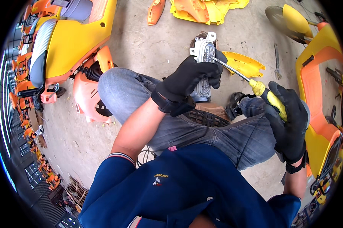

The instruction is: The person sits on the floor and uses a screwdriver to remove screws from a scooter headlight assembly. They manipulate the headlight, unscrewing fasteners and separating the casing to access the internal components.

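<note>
My left hand (190, 78), in a black glove, is closed around a lamp-like part (206, 48) with a white frame, mounting tabs and a clear ribbed face. It is held upright above my knees, its lower end showing below my fingers. My gloved right hand (291, 119) grips the yellow and black handle of a screwdriver (259, 88). The metal shaft slants up and left, and its tip meets the face of the lamp-like part near my left fingers. Whether the tip sits in a screw is too small to tell.
Left stands a yellow and orange scooter (74, 45) with a pale orange fairing (87, 95) beside it. Ahead lie a curved yellow panel (241, 64), a wrench (277, 62) and a pile of yellow and orange panels (213, 11). Another scooter body (314, 68) is close on the right.
</note>
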A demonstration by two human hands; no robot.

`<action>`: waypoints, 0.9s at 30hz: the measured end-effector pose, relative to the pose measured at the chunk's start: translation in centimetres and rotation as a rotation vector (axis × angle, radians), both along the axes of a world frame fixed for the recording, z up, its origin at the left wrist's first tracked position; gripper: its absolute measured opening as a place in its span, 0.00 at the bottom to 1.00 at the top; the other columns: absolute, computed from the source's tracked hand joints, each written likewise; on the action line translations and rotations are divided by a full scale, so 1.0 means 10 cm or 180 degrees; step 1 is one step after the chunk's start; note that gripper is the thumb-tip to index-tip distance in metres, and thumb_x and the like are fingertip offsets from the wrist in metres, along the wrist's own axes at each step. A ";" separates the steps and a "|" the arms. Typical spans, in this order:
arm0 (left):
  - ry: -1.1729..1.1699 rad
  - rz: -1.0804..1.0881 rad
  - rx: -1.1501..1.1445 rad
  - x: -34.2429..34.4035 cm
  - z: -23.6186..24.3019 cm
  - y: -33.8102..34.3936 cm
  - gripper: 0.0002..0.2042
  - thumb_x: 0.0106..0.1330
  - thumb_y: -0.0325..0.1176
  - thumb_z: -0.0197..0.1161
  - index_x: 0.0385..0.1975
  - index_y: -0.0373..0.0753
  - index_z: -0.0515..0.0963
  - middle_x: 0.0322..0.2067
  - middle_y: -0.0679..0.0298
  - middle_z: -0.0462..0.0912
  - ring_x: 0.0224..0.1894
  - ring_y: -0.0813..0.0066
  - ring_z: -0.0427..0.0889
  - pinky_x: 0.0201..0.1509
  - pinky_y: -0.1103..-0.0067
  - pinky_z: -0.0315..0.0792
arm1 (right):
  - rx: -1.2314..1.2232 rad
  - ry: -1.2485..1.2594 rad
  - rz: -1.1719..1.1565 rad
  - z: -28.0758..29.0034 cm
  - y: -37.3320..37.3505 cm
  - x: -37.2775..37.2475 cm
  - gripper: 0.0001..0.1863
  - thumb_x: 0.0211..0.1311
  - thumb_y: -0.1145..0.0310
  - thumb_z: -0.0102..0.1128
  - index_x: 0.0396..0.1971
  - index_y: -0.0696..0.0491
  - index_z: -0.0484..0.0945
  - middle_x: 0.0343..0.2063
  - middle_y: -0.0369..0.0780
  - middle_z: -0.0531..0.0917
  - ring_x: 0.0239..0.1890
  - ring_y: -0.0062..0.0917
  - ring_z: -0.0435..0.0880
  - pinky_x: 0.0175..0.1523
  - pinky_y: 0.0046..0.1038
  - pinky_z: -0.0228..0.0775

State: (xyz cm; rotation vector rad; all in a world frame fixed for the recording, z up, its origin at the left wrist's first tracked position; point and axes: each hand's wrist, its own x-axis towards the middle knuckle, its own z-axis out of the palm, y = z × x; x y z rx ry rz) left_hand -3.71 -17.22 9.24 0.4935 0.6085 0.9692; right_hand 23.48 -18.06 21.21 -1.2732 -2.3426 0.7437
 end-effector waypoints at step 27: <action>0.0495 -0.0014 0.0104 0.00 0.06 -0.02 0.07 0.64 0.26 0.55 0.39 0.31 0.73 0.26 0.63 0.72 0.27 0.74 0.71 0.36 0.75 0.70 | 0.1129 -0.0905 0.0438 0.07 -0.01 -0.03 0.27 0.47 0.77 0.72 0.52 0.55 0.79 0.37 0.46 0.80 0.38 0.38 0.80 0.40 0.34 0.72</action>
